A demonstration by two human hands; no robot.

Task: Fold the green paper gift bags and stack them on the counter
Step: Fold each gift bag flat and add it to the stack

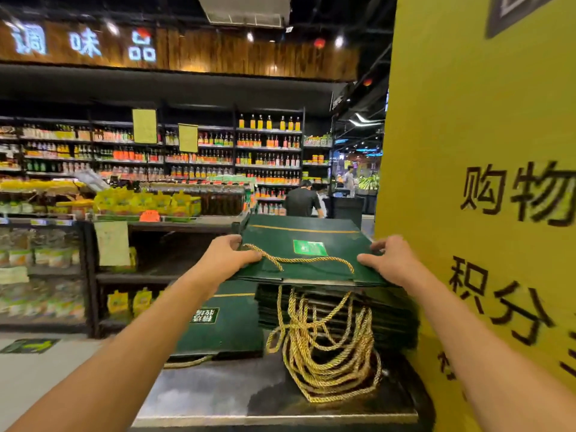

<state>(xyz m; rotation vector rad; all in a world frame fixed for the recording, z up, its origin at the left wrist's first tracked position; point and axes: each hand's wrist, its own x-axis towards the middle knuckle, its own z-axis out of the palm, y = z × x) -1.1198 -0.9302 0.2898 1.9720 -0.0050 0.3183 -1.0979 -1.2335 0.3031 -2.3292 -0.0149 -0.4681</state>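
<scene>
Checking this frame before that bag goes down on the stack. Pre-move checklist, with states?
1. Grip: left hand grips the left edge of the held bag, right hand grips its right edge: ok.
2. Held bag folded flat: ok.
3. Held bag lined up above the stack: ok.
4. Its rope handle lies on the top face, not underneath: ok.
5. Stack edges square: too dark and blurred, cannot tell.
6. Right hand's clearance to the yellow sign: close, gap cannot tell.
</scene>
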